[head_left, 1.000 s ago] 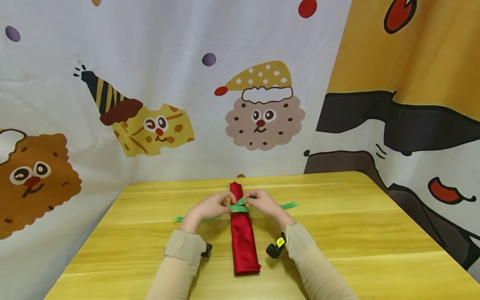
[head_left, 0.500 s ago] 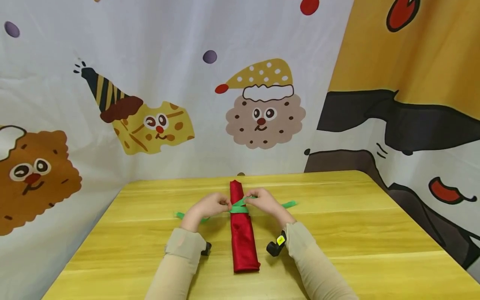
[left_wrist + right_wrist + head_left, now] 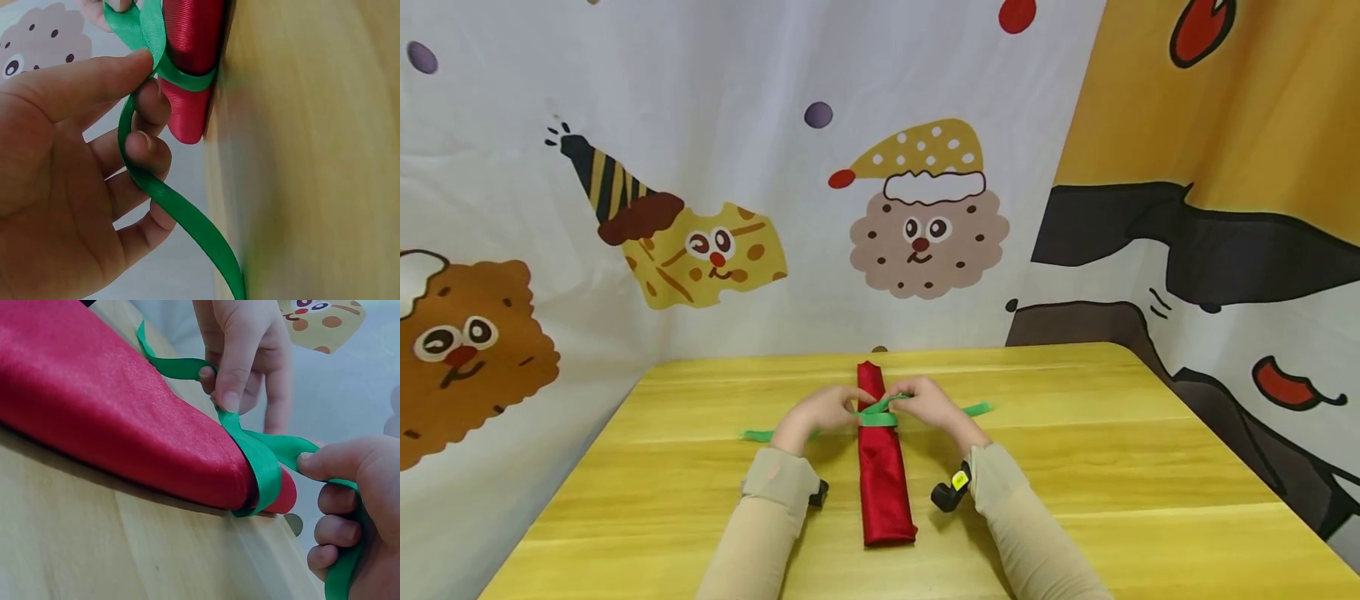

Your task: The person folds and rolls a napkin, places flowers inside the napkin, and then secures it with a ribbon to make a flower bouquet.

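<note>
A long folded bundle of shiny red cloth lies on the table, pointing away from me. Around its far part runs a green ribbon, whose two ends cross on top. My left hand pinches one end between thumb and index finger; in the left wrist view that ribbon tail passes over the other fingers and hangs down. On the other side my right hand holds the second end, thumb pressing it on the curled fingers, as the right wrist view shows.
The yellow wood-grain table reaches back to a printed curtain. Loose ribbon tails stick out at both sides, the right tail beyond my right hand. A black wrist camera sits at my right cuff.
My left hand has dipped toward the ribbon crossing, its fingers now reaching over the red cloth. The left ribbon tail has shifted slightly. My right hand stays nearly in place.
</note>
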The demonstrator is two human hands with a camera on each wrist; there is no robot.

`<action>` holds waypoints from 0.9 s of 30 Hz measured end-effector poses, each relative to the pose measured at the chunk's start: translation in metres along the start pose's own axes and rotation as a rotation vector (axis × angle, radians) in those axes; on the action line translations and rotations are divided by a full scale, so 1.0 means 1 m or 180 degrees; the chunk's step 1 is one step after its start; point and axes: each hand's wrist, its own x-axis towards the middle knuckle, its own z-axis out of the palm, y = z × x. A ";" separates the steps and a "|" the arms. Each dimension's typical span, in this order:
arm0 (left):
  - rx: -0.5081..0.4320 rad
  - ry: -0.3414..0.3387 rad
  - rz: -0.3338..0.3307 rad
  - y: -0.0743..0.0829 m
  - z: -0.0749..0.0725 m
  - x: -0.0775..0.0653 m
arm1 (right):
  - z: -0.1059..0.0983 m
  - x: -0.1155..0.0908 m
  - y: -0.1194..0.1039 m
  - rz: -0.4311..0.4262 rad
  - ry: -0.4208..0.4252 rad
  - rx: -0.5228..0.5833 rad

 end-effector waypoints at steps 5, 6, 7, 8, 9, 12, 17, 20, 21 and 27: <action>0.0073 -0.0005 0.0076 -0.004 0.001 0.000 | -0.001 -0.002 0.001 -0.0048 -0.0021 0.0032; 0.0082 0.0009 0.0071 -0.004 0.001 0.000 | -0.001 -0.002 0.002 -0.0037 -0.0018 0.0031; 0.0089 0.0028 0.0065 -0.005 0.002 0.000 | -0.002 -0.002 0.002 -0.0028 -0.0024 0.0025; 0.0095 0.0055 0.0064 -0.006 0.002 0.000 | -0.002 -0.003 0.002 -0.0026 -0.0026 0.0013; 0.0102 0.0084 0.0055 -0.006 0.002 0.000 | -0.003 -0.002 0.002 -0.0015 -0.0035 0.0009; 0.0133 0.0157 0.0021 -0.007 0.001 0.001 | -0.005 -0.002 0.000 0.0015 -0.0057 -0.0007; 0.0214 0.0255 -0.0010 -0.006 0.001 0.000 | -0.013 -0.006 -0.004 0.0148 -0.0037 0.0011; 0.0207 0.0290 -0.0020 -0.006 0.000 -0.001 | -0.016 -0.006 -0.004 0.0191 -0.0010 0.0048; 0.0200 0.0297 -0.0016 -0.006 0.000 -0.002 | -0.017 -0.006 -0.005 0.0196 -0.0008 0.0058; 0.0098 0.0349 -0.0049 -0.006 -0.001 -0.004 | -0.015 -0.004 -0.007 0.0129 -0.0026 -0.0006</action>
